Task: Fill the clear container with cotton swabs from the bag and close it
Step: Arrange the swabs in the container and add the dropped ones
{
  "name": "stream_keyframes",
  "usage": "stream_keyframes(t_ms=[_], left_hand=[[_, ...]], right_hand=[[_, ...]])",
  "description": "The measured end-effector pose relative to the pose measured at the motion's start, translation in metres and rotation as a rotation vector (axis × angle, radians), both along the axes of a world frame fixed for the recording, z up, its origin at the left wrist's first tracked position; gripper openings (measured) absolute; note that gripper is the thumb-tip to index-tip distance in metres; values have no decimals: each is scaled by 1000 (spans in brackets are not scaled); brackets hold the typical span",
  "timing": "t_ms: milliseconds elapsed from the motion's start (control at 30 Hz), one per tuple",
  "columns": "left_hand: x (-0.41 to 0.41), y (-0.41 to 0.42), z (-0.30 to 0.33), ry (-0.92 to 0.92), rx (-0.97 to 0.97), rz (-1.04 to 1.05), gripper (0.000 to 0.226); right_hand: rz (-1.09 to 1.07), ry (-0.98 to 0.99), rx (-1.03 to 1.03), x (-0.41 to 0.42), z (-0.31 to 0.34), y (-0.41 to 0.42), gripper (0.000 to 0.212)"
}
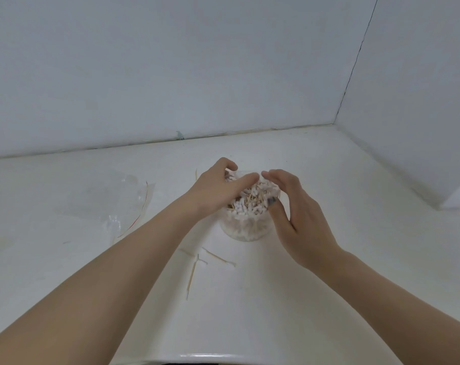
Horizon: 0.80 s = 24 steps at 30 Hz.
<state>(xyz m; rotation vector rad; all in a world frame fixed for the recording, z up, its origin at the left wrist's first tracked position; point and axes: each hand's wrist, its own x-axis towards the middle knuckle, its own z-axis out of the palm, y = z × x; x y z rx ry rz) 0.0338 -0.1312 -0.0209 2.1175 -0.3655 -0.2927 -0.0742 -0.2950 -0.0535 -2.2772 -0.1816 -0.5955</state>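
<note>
A clear round container (pixel 246 230) stands on the white counter at the centre, heaped with cotton swabs (pixel 252 200) that rise above its rim. My left hand (pixel 218 187) cups the pile from the left, fingers curved over the top of the swabs. My right hand (pixel 296 209) cups it from the right, fingers fairly straight against the container's side and the pile, thumb at the rim. The empty clear plastic bag (pixel 115 204) with a red seal line lies flat on the counter to the left. I see no lid.
Several loose cotton swabs (pixel 193 275) lie on the counter (pixel 329 285) in front of the container, and one behind it at the left. White walls close the space at the back and right. The counter's front edge runs along the bottom of the view.
</note>
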Motion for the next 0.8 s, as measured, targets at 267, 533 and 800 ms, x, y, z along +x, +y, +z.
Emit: stream_keyframes(t_ms=[267,533,800], left_hand=[[-3,-8,8,-112,224,-58,69],[13,-10,0,70,-26,49,40],[19,-11,-10,334,-211,96,49]], right_hand=[[-69,97,353,4,1,-4,40],[-110,115,452,8,5,-7,36],[-63,175,391,12,9,0,34]])
